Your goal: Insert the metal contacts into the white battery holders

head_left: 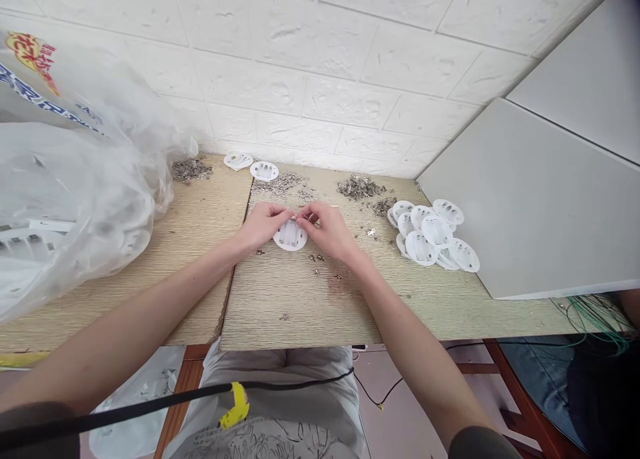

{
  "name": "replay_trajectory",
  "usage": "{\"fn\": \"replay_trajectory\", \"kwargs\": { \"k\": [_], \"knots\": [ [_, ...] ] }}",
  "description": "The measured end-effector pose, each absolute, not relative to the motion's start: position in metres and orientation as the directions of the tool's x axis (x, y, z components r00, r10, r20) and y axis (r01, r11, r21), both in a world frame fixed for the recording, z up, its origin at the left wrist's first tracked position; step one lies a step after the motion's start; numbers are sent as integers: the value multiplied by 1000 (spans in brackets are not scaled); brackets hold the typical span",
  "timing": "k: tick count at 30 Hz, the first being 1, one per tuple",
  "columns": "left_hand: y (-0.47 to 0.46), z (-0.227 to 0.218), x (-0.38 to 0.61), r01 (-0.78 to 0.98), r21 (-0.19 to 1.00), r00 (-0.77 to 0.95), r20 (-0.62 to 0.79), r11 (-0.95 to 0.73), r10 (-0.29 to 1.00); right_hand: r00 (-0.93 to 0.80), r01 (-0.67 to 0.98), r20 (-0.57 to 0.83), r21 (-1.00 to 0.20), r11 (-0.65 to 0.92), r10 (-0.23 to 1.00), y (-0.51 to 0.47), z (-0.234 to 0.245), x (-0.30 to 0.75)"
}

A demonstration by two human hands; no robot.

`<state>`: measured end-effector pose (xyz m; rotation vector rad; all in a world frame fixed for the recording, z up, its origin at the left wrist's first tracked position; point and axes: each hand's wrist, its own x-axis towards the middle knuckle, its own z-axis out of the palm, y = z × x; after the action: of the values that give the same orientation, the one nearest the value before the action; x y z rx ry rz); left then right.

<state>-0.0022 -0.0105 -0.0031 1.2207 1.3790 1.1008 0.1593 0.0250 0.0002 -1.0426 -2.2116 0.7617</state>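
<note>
A round white plastic disc with slots and small metal pieces rests on the wooden table in front of me. My left hand grips its upper left edge between thumb and fingers. At the disc's upper right edge, my right hand is closed in a pinch; whatever small piece its fingertips hold is too small to make out. Several loose metal clips lie just below my right hand. Beyond my hands are piles of small metal pieces, and a heap of similar white discs is off to the right.
A large clear plastic bag holding white discs stands at the left. Two discs lie near the white brick wall. A grey panel borders the right side, with green wires by its lower corner. A black cable crosses my lap.
</note>
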Motion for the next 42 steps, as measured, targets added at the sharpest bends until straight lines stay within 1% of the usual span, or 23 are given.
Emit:
{"fn": "replay_trajectory", "kwargs": {
  "k": [5, 11, 16, 21, 25, 27, 29, 33, 35, 42],
  "knots": [
    [-12, 1, -2, 129, 987, -38, -95, 100, 995, -444, 448, 172, -807, 384, 879, 24, 2, 157],
    [-11, 1, -2, 119, 989, -29, -82, 85, 996, -433, 348, 142, -884, 310, 890, 25, 1, 155],
    [-11, -1, -2, 117, 989, -41, -82, 86, 996, -447, 308, 81, -921, 239, 891, 26, -1, 156],
    [-10, -4, -2, 122, 989, -28, -78, 81, 997, -438, 244, 66, -951, 189, 897, 27, -3, 155],
    [-10, -4, -2, 121, 988, -17, -92, 93, 996, -427, 180, 11, -979, 97, 904, 26, -4, 154],
    [-11, -2, -2, 119, 988, -29, -93, 96, 995, -428, 175, -10, -982, 72, 904, 25, -3, 154],
    [-11, -1, -1, 113, 989, -39, -91, 95, 995, -428, 217, 8, -970, 111, 904, 24, -2, 154],
    [-11, -1, -1, 97, 990, -34, -96, 99, 995, -407, 374, 159, -869, 323, 899, 24, -1, 154],
    [-10, -2, -1, 95, 991, -30, -89, 92, 996, -416, 397, 194, -840, 369, 889, 25, -1, 155],
    [-11, 0, -1, 76, 992, -34, -103, 106, 994, -462, 297, 127, -910, 288, 878, 28, -4, 156]
  ]
}}
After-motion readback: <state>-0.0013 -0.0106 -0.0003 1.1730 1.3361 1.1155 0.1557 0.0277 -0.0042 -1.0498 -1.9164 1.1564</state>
